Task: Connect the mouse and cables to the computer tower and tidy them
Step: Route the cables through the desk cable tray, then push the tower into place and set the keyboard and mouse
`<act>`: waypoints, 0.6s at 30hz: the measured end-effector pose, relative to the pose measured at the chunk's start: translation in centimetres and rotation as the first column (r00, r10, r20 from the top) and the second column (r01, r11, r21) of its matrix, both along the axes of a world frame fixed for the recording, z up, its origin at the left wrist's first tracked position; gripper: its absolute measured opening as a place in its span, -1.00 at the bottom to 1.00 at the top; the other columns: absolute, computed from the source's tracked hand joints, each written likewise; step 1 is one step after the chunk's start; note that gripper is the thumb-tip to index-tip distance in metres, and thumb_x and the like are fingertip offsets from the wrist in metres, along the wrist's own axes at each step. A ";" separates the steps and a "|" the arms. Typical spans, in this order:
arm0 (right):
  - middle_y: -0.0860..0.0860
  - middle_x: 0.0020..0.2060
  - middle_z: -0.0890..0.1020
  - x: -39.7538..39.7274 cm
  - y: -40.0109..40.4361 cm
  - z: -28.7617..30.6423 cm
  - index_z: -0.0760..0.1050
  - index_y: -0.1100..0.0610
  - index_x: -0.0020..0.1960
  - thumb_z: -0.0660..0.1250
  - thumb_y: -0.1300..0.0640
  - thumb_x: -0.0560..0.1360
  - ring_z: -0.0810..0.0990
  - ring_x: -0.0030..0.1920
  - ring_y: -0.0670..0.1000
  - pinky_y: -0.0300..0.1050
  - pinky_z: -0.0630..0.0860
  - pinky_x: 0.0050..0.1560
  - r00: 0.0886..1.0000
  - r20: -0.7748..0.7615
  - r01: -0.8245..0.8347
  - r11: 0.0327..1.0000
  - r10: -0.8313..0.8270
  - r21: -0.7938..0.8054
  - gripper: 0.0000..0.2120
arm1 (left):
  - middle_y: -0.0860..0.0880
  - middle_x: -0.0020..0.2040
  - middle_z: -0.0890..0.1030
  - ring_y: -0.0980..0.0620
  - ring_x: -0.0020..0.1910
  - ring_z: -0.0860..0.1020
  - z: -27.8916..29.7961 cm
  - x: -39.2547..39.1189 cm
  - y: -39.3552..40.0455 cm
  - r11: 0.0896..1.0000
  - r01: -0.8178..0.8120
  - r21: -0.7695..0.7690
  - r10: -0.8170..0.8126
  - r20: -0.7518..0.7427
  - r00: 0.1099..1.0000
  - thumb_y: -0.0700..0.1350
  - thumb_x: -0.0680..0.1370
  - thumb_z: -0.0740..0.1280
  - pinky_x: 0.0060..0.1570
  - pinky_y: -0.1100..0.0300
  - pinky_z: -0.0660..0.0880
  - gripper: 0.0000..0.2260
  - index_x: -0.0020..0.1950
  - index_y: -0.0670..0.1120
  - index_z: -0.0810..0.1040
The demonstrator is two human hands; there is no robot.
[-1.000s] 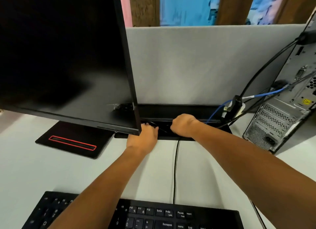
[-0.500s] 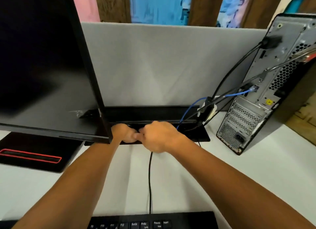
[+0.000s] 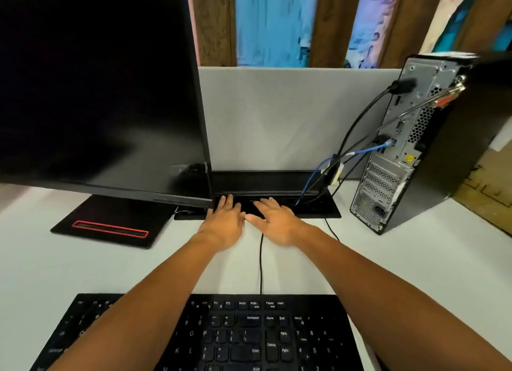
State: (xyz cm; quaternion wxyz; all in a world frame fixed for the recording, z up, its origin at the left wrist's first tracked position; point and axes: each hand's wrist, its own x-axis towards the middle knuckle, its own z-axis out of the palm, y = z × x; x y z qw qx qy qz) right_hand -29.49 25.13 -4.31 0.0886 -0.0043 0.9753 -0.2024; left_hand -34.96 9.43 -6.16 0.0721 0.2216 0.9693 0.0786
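Two hands lie flat with fingers straight on the black cable tray [image 3: 331, 211] at the back of the surface [image 3: 415, 259]: the left hand [image 3: 225, 223] by the monitor's [image 3: 97, 87] lower corner, the right hand [image 3: 275, 222] just beside it, neither holding anything. The keyboard cable [image 3: 261, 262] runs straight from the keyboard [image 3: 249, 334] toward them. The computer tower [image 3: 410, 148] stands upright at right, rear panel facing the person, black cables [image 3: 357, 123] and a blue cable [image 3: 363, 150] slanting from it into the tray.
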 end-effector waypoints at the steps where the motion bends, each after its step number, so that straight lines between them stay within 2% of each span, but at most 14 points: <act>1: 0.01 0.59 0.12 0.9 0.4 0.1 0.09 0.07 0.60 0.02 -0.27 0.62 -0.04 0.59 0.01 0.07 -0.02 0.55 0.999 -0.046 0.012 0.998 -0.015 -0.055 -0.34 | -0.13 0.62 -0.01 -0.08 0.60 -0.08 0.4 0.6 0.5 1.000 0.008 0.011 -0.008 0.018 1.000 -0.01 0.70 -0.02 0.53 -0.10 -0.09 -0.54 0.60 -0.10 0.10; 3: -0.01 0.54 0.27 3.2 1.6 0.5 0.26 0.05 0.54 0.13 -0.19 0.62 0.15 0.56 0.00 0.01 0.14 0.53 0.991 -0.112 0.047 0.981 -0.069 -0.189 -0.43 | -0.15 0.61 0.02 -0.09 0.59 -0.03 1.5 2.1 1.7 0.997 0.032 0.069 -0.035 0.038 0.999 -0.02 0.70 -0.01 0.54 -0.09 -0.09 -0.54 0.60 -0.12 0.10; 5: -0.06 0.36 0.52 5.5 3.0 1.2 0.50 0.00 0.37 0.23 -0.12 0.60 0.44 0.38 -0.05 -0.04 0.36 0.41 0.980 -0.167 0.060 0.962 -0.107 -0.266 -0.60 | -0.13 0.61 0.09 -0.11 0.58 0.07 2.4 3.7 3.2 0.977 0.060 0.207 -0.070 0.044 0.997 -0.03 0.69 0.05 0.54 -0.08 -0.01 -0.53 0.59 -0.10 0.12; 7: -0.14 0.10 0.68 8.3 4.9 1.9 0.64 -0.05 0.15 0.27 -0.06 0.58 0.61 0.13 -0.14 -0.06 0.51 0.24 0.960 -0.218 0.104 0.948 -0.175 -0.301 -0.76 | -0.05 0.55 0.28 -0.09 0.48 0.31 3.6 5.9 4.8 0.916 0.095 0.390 -0.094 -0.023 0.995 -0.04 0.65 0.15 0.46 -0.03 0.25 -0.55 0.55 -0.05 0.26; 8: -0.15 -0.02 0.70 9.9 6.0 2.3 0.67 -0.05 0.04 0.28 -0.03 0.57 0.65 0.01 -0.16 -0.07 0.56 0.15 0.944 -0.234 0.147 0.930 -0.234 -0.335 -0.80 | -0.01 0.42 0.46 -0.05 0.33 0.47 4.4 7.3 5.6 0.870 0.139 0.473 -0.083 -0.137 0.987 -0.05 0.62 0.20 0.32 0.02 0.42 -0.62 0.44 -0.02 0.41; 9: -0.15 -0.11 0.71 11.5 7.1 2.6 0.68 -0.04 -0.05 0.29 0.00 0.56 0.68 -0.10 -0.17 -0.07 0.59 0.07 0.921 -0.246 0.197 0.907 -0.302 -0.373 -0.82 | 0.04 0.18 0.60 0.02 0.12 0.57 5.1 8.8 6.3 0.821 0.205 0.533 -0.059 -0.277 0.959 -0.06 0.58 0.24 0.12 0.06 0.52 -0.75 0.24 0.00 0.54; 10: -0.13 -0.17 0.71 13.1 8.3 2.8 0.67 -0.02 -0.13 0.29 0.04 0.54 0.69 -0.19 -0.16 -0.07 0.61 -0.01 0.892 -0.260 0.245 0.878 -0.370 -0.410 -0.81 | 0.08 -0.06 0.61 0.07 -0.09 0.56 5.8 10.3 7.2 0.785 0.275 0.554 -0.052 -0.384 0.922 -0.06 0.53 0.27 -0.07 0.09 0.54 -0.88 0.02 0.00 0.56; 11: -0.11 -0.20 0.71 14.6 9.3 2.9 0.66 0.01 -0.19 0.30 0.08 0.53 0.70 -0.26 -0.14 -0.07 0.63 -0.07 0.859 -0.269 0.288 0.845 -0.436 -0.450 -0.81 | 0.10 -0.21 0.55 0.08 -0.22 0.52 6.3 11.5 8.1 0.771 0.337 0.541 -0.086 -0.436 0.896 -0.05 0.50 0.29 -0.19 0.09 0.53 -0.95 -0.10 0.00 0.52; 12: -0.08 -0.22 0.71 15.9 10.5 2.8 0.65 0.04 -0.22 0.30 0.12 0.52 0.70 -0.30 -0.12 -0.06 0.64 -0.12 0.823 -0.271 0.330 0.807 -0.500 -0.489 -0.80 | 0.10 -0.28 0.51 0.06 -0.28 0.50 6.6 12.8 9.2 0.774 0.369 0.514 -0.142 -0.427 0.893 -0.03 0.49 0.29 -0.24 0.07 0.52 -0.94 -0.13 0.00 0.50; 14: -0.04 -0.22 0.71 17.5 13.1 2.3 0.65 0.08 -0.23 0.31 0.16 0.51 0.70 -0.32 -0.09 -0.06 0.65 -0.14 0.725 -0.275 0.425 0.724 -0.632 -0.544 -0.80 | 0.08 -0.25 0.58 0.02 -0.27 0.56 6.3 14.3 11.8 0.795 0.319 0.515 -0.184 -0.297 0.937 0.02 0.51 0.28 -0.23 0.09 0.55 -0.88 -0.03 0.01 0.53; 15: -0.03 -0.20 0.71 17.9 14.7 1.9 0.66 0.07 -0.21 0.31 0.16 0.51 0.71 -0.29 -0.08 -0.04 0.65 -0.11 0.670 -0.271 0.468 0.677 -0.691 -0.567 -0.82 | 0.08 -0.16 0.62 0.02 -0.20 0.59 6.0 14.6 13.2 0.787 0.242 0.568 -0.155 -0.198 0.968 0.06 0.52 0.28 -0.20 0.12 0.55 -0.82 0.06 0.03 0.53; 17: -0.01 -0.08 0.71 18.1 17.6 1.1 0.65 0.03 -0.08 0.33 0.12 0.54 0.71 -0.17 -0.03 0.04 0.64 0.01 0.582 -0.228 0.512 0.570 -0.780 -0.643 -0.88 | 0.05 0.13 0.61 0.01 0.04 0.59 5.5 14.9 16.3 0.733 0.072 0.677 -0.103 0.005 0.995 0.13 0.50 0.35 -0.09 0.16 0.51 -0.60 0.29 0.05 0.43; 18: 0.02 0.01 0.70 18.1 18.8 0.9 0.63 0.03 0.01 0.33 0.11 0.55 0.69 -0.08 0.00 0.05 0.62 0.07 0.555 -0.201 0.520 0.526 -0.807 -0.673 -0.89 | 0.03 0.26 0.53 -0.01 0.19 0.54 5.2 14.9 17.9 0.710 0.041 0.703 -0.111 0.053 0.992 0.16 0.46 0.41 0.01 0.13 0.49 -0.44 0.39 0.04 0.33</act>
